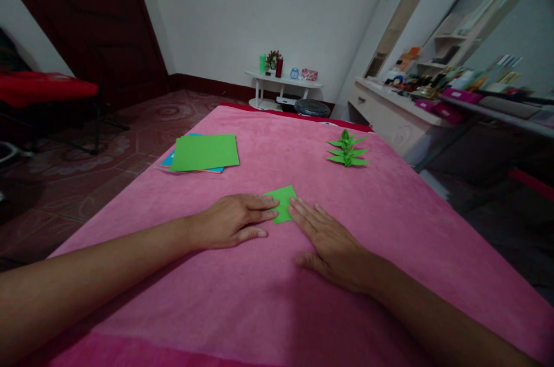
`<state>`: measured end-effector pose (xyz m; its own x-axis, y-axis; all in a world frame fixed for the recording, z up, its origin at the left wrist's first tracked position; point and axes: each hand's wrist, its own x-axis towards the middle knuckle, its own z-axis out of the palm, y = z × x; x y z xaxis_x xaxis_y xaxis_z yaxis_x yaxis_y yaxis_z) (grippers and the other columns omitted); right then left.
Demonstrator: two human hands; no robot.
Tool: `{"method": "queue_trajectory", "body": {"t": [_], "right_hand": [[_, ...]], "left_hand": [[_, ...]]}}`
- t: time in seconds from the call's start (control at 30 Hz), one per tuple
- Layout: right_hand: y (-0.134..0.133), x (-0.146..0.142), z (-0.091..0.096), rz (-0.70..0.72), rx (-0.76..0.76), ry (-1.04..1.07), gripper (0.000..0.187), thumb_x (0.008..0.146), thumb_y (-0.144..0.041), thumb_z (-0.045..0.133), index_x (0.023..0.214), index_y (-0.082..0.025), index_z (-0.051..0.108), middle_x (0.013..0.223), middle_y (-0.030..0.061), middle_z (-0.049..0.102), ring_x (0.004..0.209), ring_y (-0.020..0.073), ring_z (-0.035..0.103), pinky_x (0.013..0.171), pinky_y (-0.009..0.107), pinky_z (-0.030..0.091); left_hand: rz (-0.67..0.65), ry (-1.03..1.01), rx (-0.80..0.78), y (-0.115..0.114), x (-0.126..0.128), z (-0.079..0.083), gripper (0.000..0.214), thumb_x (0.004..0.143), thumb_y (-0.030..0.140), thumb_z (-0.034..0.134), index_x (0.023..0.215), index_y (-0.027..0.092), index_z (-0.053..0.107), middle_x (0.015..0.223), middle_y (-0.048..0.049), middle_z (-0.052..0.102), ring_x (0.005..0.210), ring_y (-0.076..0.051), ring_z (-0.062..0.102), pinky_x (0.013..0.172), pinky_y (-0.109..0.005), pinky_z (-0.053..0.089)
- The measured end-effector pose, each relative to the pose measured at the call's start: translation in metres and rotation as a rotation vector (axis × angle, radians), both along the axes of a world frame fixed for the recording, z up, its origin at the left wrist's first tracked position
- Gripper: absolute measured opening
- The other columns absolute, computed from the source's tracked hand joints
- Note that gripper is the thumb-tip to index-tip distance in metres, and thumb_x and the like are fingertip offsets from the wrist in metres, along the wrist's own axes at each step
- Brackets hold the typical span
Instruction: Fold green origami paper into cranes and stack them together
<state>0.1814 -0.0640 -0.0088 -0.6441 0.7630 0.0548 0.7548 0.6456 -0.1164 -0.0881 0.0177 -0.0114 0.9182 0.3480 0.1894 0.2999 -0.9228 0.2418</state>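
Observation:
A small green piece of paper [283,201], seemingly folded, lies flat on the pink cloth [242,298] in front of me. My left hand [236,218] rests flat with its fingertips over the paper's left side, thumb apart on the cloth. From the right, my right hand [326,237] lays its outstretched fingertips on the paper's right edge, its thumb spread on the cloth. Neither hand grips anything. Parts of the paper's left and right edges are hidden under the fingers.
A stack of paper with a green sheet [205,152] on top and blue below lies at the far left. Green folded-paper figures [347,150] stand in a row at the far right. Beyond the cloth is a low white table [283,79]; a cluttered dresser [393,107] stands right.

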Motion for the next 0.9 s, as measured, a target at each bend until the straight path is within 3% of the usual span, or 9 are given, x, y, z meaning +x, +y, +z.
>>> {"method": "queue_trajectory", "body": {"t": [0.13, 0.3, 0.43, 0.57, 0.8, 0.9], "right_hand": [[-0.001, -0.001, 0.001, 0.002, 0.014, 0.001, 0.079, 0.088, -0.06, 0.037, 0.146, -0.009, 0.019, 0.152, 0.0155, 0.016, 0.142, 0.0258, 0.013, 0.114, 0.048, 0.02], [-0.003, -0.002, 0.003, -0.017, 0.028, 0.011, 0.08, 0.088, -0.06, 0.038, 0.146, -0.008, 0.021, 0.151, 0.0171, 0.02, 0.141, 0.0255, 0.016, 0.114, 0.046, 0.02], [-0.002, -0.003, 0.003, -0.034, 0.012, 0.011, 0.082, 0.087, -0.06, 0.04, 0.146, -0.007, 0.02, 0.152, 0.0182, 0.019, 0.141, 0.026, 0.015, 0.114, 0.047, 0.019], [-0.003, -0.001, 0.003, -0.022, -0.015, 0.029, 0.083, 0.087, -0.06, 0.04, 0.147, -0.009, 0.016, 0.153, 0.0175, 0.015, 0.142, 0.0266, 0.013, 0.114, 0.048, 0.019], [-0.033, 0.022, 0.01, -0.092, -0.034, 0.036, 0.081, 0.084, -0.058, 0.049, 0.146, -0.013, 0.024, 0.15, 0.0163, 0.025, 0.138, 0.0285, 0.025, 0.111, 0.05, 0.027], [-0.041, 0.033, 0.014, -0.1, 0.046, 0.033, 0.071, 0.083, -0.053, 0.052, 0.139, -0.012, 0.037, 0.143, 0.0183, 0.04, 0.131, 0.0307, 0.04, 0.106, 0.051, 0.034]], "left_hand": [[0.018, 0.019, 0.038, -0.003, -0.005, 0.007, 0.049, 0.09, 0.046, 0.043, 0.133, 0.022, 0.048, 0.141, -0.0112, 0.044, 0.126, -0.024, 0.046, 0.103, -0.039, 0.037], [0.015, -0.033, 0.088, -0.007, 0.02, 0.024, 0.054, 0.089, 0.052, 0.041, 0.131, 0.02, 0.049, 0.135, -0.0143, 0.052, 0.122, -0.027, 0.049, 0.103, -0.044, 0.033], [-0.014, 0.02, 0.067, -0.005, 0.034, 0.013, 0.083, 0.083, 0.064, 0.041, 0.143, 0.008, 0.027, 0.146, -0.0232, 0.03, 0.135, -0.032, 0.031, 0.109, -0.047, 0.023], [0.0, 0.057, 0.021, -0.002, 0.027, -0.002, 0.081, 0.086, 0.06, 0.038, 0.147, 0.013, 0.014, 0.152, -0.0193, 0.018, 0.14, -0.027, 0.019, 0.113, -0.045, 0.016], [0.027, 0.061, -0.018, -0.003, 0.023, 0.0, 0.076, 0.087, 0.057, 0.039, 0.147, 0.017, 0.016, 0.152, -0.0164, 0.017, 0.141, -0.026, 0.018, 0.113, -0.046, 0.015], [0.047, 0.019, -0.037, -0.003, 0.024, -0.001, 0.073, 0.086, 0.057, 0.042, 0.146, 0.018, 0.022, 0.151, -0.015, 0.023, 0.139, -0.026, 0.024, 0.112, -0.046, 0.017]]}}
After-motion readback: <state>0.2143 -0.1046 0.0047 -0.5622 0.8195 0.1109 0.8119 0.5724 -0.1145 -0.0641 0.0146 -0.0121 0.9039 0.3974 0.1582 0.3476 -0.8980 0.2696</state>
